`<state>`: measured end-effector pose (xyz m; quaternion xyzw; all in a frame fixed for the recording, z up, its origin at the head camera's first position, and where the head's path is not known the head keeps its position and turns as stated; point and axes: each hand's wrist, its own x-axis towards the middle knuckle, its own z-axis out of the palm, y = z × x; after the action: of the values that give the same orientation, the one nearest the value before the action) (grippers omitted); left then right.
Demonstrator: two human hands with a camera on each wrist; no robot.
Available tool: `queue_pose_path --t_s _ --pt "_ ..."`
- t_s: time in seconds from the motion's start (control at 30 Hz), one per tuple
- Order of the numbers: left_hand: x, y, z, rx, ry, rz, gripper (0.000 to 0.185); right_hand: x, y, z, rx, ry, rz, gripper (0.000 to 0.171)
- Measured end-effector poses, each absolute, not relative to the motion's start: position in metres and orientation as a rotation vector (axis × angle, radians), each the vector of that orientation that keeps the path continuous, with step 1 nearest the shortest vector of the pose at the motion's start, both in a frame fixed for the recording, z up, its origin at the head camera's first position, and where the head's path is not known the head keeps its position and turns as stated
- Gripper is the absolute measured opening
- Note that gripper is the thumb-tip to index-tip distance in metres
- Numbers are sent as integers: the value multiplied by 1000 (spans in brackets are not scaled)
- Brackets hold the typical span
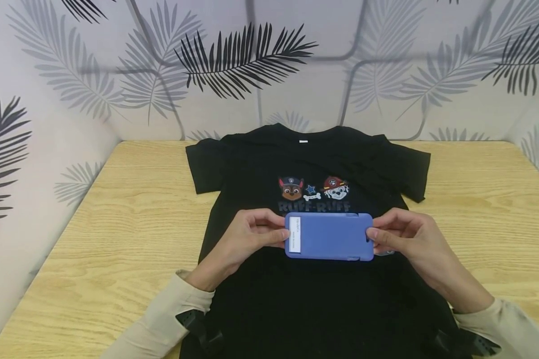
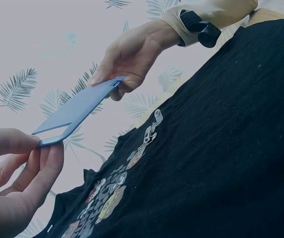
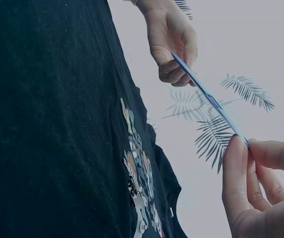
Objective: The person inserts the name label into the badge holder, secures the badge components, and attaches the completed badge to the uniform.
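A flat blue board [image 1: 329, 236] with a white label near its left end hangs level above a black T-shirt [image 1: 305, 299]. My left hand [image 1: 251, 237] pinches the board's left end between thumb and fingers. At the other end my right hand [image 1: 397, 234] pinches it the same way. The left wrist view shows the board [image 2: 77, 111] stretched from my left hand [image 2: 18, 173] to my right hand [image 2: 127, 62]. Seen edge-on in the right wrist view, the board [image 3: 208, 96] is thin. The shirt lies spread flat, chest up, with a cartoon dog print [image 1: 314, 192].
A wooden table [image 1: 117, 224] carries the shirt and runs bare to the left and right of it. Walls papered with a leaf pattern [image 1: 247, 60] close the table's far edge and both sides. Black wrist straps [image 1: 197, 324] sit on both beige sleeves.
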<state>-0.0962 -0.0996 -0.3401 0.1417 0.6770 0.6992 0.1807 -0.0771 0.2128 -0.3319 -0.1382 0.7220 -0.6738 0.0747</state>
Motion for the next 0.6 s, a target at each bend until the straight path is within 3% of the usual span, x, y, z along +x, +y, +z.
queue_pose_path --t_s 0.6 --pt "-93 -97 -339 370 1902 1982 22 -77 209 -333 -380 2192 -1993 17"
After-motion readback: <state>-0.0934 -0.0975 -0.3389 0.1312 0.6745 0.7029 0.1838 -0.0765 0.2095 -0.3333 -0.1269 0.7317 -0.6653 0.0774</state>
